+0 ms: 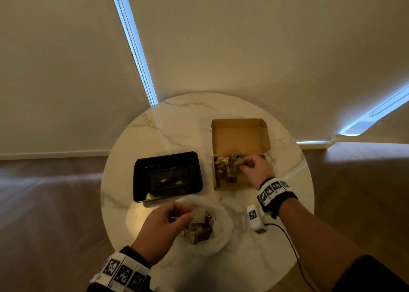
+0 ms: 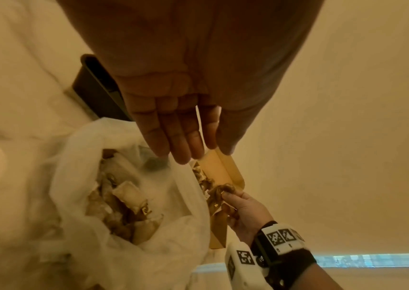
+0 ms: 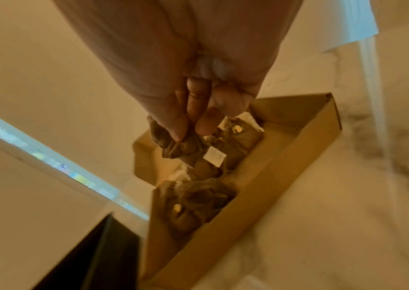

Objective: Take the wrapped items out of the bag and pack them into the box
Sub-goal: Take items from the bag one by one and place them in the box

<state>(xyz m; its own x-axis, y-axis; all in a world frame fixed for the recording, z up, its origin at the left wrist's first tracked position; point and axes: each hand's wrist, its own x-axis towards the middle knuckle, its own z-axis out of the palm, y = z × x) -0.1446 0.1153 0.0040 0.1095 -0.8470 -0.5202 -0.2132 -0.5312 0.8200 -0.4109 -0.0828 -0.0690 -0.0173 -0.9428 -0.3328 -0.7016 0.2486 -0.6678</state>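
An open cardboard box [image 1: 240, 136] sits on the right of the round table and holds several brown wrapped items [image 1: 228, 170]. Over its near right part, my right hand [image 3: 191, 131] pinches one brown wrapped item [image 3: 181, 145] by its twisted end, just above the others. A translucent white bag [image 1: 218, 240] lies at the front of the table, its mouth open on more wrapped items [image 2: 126, 194]. My left hand [image 2: 193, 151] hovers over the bag's left edge with fingers straight and nothing visible in them.
A black plastic tray [image 1: 166, 176] stands left of the box, behind the bag. A small white tagged device [image 1: 254, 217] with a dark cable lies in front of the box, by my right wrist. The marble table [image 1: 181, 123] is bare at the back.
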